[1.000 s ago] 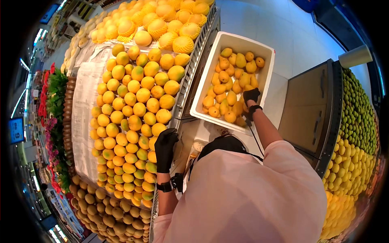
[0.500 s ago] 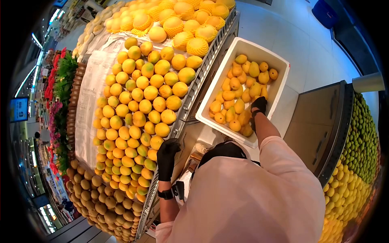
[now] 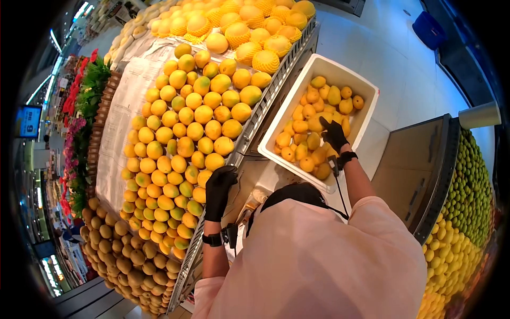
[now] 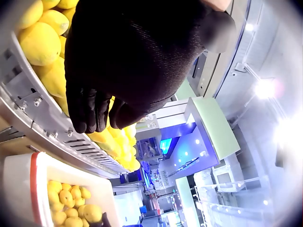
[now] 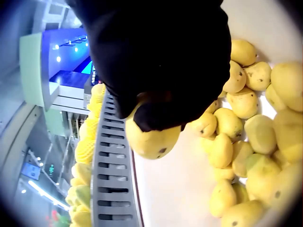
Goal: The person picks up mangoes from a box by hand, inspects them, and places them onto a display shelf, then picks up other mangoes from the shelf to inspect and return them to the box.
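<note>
A mango (image 5: 154, 142) is gripped in my black-gloved right hand (image 3: 336, 135), thumb and fingers bent around its upper part in the right wrist view. This hand is over a white foam box (image 3: 348, 77) holding many loose yellow mangoes (image 3: 300, 126). My left hand (image 3: 219, 192), also gloved in black, holds nothing. Its fingers hang loosely curled at the grey slatted edge (image 3: 276, 87) of the display stand, beside rows of yellow-green mangoes (image 3: 194, 114). The left wrist view shows its fingers (image 4: 90, 111) bent downward near the displayed fruit.
Net-wrapped yellow fruit (image 3: 249, 31) fills the stand's far end, and brown round fruit (image 3: 125, 255) its near end. Newspaper (image 3: 119, 125) covers part of it. Right of the box stands a cabinet (image 3: 411, 165) beside green (image 3: 467, 175) and yellow fruit (image 3: 451, 250).
My right hand was reaching down among the mangoes in the box; it has lifted and turned toward the stand. The head view has shifted. My left hand stays by the stand's edge.
</note>
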The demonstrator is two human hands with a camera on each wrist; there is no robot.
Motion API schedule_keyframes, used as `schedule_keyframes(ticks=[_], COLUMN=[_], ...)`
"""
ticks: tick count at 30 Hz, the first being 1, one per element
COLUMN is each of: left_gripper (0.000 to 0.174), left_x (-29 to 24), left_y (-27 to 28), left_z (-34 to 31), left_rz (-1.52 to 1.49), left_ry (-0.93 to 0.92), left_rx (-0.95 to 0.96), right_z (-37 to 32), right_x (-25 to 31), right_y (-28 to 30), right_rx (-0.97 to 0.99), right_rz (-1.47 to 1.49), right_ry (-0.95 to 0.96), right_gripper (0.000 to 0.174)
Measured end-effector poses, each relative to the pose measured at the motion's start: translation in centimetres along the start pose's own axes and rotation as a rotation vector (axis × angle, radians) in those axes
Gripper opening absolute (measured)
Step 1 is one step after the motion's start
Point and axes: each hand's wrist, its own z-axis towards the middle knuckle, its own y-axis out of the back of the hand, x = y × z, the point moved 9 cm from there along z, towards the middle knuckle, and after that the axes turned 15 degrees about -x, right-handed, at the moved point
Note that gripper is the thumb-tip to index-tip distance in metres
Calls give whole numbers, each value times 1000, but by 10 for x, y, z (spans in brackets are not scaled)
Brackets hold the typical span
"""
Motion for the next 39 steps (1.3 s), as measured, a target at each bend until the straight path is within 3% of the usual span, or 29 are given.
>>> schedule_keyframes(ticks=[1, 4, 6, 8, 10, 12, 15, 18, 22, 26, 29, 31, 33, 37, 39], left_gripper=[24, 23, 25, 25, 36, 46, 61, 65, 66, 65, 57, 49, 36, 39, 39], left_x=[-3, -11, -18, -24, -38, -50, -86, -107, -88, -83, -84, -72, -100, -130, -126], left_y=[-4, -17, -28, -40, -57, -73, -100, -124, -133, -130, -126, -124, -125, -110, -104], left_z=[0, 2, 3, 6, 5, 4, -5, -15, 1, 2, 12, 24, 9, -15, -11], left_rz=[25, 36, 67, 115, 161, 205, 437, 471, 251, 235, -127, -299, 417, 370, 280], left_ry=[-26, -74, -108, -170, -238, -308, -754, -924, -795, -767, -464, -252, -842, -973, -866], left_rx=[11, 60, 82, 89, 105, 90, 12, -132, -131, -205, -69, 75, 45, -129, -120], right_z=[-9, -37, -49, -58, -85, -98, -122, -129, -142, -144, -149, -155, -162, -157, -153], right_x=[15, 53, 67, 88, 108, 124, 152, 154, 168, 166, 177, 191, 200, 204, 199], right_y=[-8, -35, -51, -60, -76, -88, -99, -115, -114, -113, -99, -90, -88, -83, -81], right_rx=[57, 250, 328, 436, 529, 560, 536, 489, 367, 326, 367, 419, 561, 499, 494], right_rz=[48, 264, 346, 263, 521, 485, 314, 239, 208, 194, 417, 382, 463, 277, 246], right_ry=[59, -23, -17, 245, -84, -7, 108, 147, 207, 218, 133, 173, 142, 224, 220], right_gripper=[30, 28, 40, 41, 41, 43, 46, 48, 49, 47, 41, 37, 32, 26, 23])
